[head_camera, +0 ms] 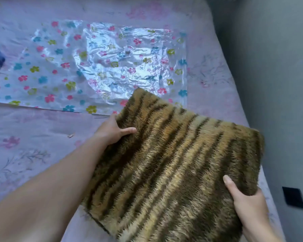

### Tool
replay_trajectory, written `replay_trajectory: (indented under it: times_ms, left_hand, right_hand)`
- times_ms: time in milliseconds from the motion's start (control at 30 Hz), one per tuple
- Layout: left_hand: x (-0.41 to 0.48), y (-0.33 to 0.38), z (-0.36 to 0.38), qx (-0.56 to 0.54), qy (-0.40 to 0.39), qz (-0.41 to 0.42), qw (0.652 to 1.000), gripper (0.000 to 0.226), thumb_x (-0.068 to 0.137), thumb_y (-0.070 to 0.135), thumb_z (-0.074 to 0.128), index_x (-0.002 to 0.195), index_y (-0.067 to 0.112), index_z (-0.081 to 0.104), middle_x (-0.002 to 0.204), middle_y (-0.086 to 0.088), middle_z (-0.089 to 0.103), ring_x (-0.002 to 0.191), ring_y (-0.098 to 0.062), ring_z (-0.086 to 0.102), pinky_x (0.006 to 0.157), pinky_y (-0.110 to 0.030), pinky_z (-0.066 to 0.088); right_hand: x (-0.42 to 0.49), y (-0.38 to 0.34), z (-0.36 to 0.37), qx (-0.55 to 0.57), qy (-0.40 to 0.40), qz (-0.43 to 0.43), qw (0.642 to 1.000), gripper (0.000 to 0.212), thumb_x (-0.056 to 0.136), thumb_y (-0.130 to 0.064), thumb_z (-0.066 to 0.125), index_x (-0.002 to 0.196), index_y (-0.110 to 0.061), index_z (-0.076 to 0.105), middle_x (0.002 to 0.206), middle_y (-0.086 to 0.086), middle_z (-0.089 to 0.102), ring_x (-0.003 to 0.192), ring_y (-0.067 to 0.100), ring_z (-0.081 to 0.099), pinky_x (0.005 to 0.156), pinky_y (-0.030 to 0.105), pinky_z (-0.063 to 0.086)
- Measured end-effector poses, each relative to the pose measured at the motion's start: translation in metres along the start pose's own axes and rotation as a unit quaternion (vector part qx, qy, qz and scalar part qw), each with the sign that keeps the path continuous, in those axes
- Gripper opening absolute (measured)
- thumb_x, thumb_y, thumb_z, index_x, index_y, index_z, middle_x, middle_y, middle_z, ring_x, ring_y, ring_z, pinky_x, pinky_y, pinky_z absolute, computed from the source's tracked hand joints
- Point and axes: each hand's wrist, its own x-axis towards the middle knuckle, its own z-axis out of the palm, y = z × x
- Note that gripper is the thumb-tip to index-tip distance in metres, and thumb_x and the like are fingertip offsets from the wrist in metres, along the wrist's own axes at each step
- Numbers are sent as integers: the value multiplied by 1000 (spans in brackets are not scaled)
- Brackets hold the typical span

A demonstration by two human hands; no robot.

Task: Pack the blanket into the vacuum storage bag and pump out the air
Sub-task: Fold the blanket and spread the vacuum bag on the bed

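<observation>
A: Where's the blanket (173, 163)?

B: Folded into a thick square pad and held off the bed (33, 137) at a tilt. Its far corner is over the near right corner of the vacuum storage bag (94, 67). Not inside yet.

A: Hands?

B: Left hand (112, 131) is on the left edge, thumb on top, fingers out of sight under the pile. Right hand (245, 199) is on the near right corner, same way. Each grip pinches the blanket; neither is spread.

A: Why both sides?

B: Probably to keep the fold from flopping open, so it goes in as one slab.

A: Textures?

B: Blanket is long shaggy faux fur, tan with dark brown tiger stripes, soft and bulky. Bag is clear, glossy, crinkled plastic printed with pink, blue and green flowers, lying flat and empty. A small round spot near its middle looks like the valve (127, 51). Bed cover is pale lilac floral cloth.

A: Opening?

B: Can't tell. The strip (184, 67) along the bag's right edge may be the seal. Packing barely begun, pumping not yet.
</observation>
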Motion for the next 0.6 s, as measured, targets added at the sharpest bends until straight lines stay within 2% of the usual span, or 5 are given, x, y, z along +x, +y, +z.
replay_trajectory:
  times_ms: [167, 233, 300, 433, 600]
  left_hand:
    - [17, 23, 35, 149, 72, -6, 986, 103, 69, 83, 71, 141, 17, 40, 140, -13, 63, 124, -36, 61, 93, -47, 51]
    - [14, 16, 35, 195, 115, -4, 974, 101, 72, 84, 68, 147, 22, 38, 145, -10, 58, 132, -34, 56, 107, -56, 42]
    - [0, 7, 37, 199, 144, -23, 969, 108, 74, 85, 64, 157, 26, 27, 161, -7, 38, 151, -29, 34, 119, -68, 19]
    - [-47, -29, 50, 59, 185, -207, 959, 124, 72, 89, 60, 163, 23, 7, 174, -11, -5, 161, -29, -8, 120, -71, 0]
    - [-106, -88, 77, -128, 199, -447, 863, 140, 67, 84, 72, 162, 7, 2, 168, -26, 4, 157, -40, 5, 127, -56, 12]
  right_hand:
    - [22, 22, -2, -83, -13, 23, 996, 105, 72, -52, 85, 151, -14, 29, 148, 13, 48, 137, 35, 43, 115, 49, 34]
    - [27, 9, 5, -190, 19, -85, 978, 114, 72, -56, 82, 156, -17, 16, 159, 16, 30, 146, 36, 26, 120, 54, 25]
    - [32, -14, 20, -280, 32, -241, 929, 111, 76, -62, 73, 158, -18, 13, 166, 14, 13, 152, 31, 11, 123, 52, 12]
    - [64, -80, 77, -368, -96, -398, 835, 96, 85, -78, 46, 158, -24, 17, 168, 2, 8, 154, 23, 1, 124, 46, 2]
    - [127, -149, 153, -427, -193, -399, 788, 101, 76, -86, 44, 152, -22, 32, 156, 9, 39, 144, 31, 35, 117, 50, 30]
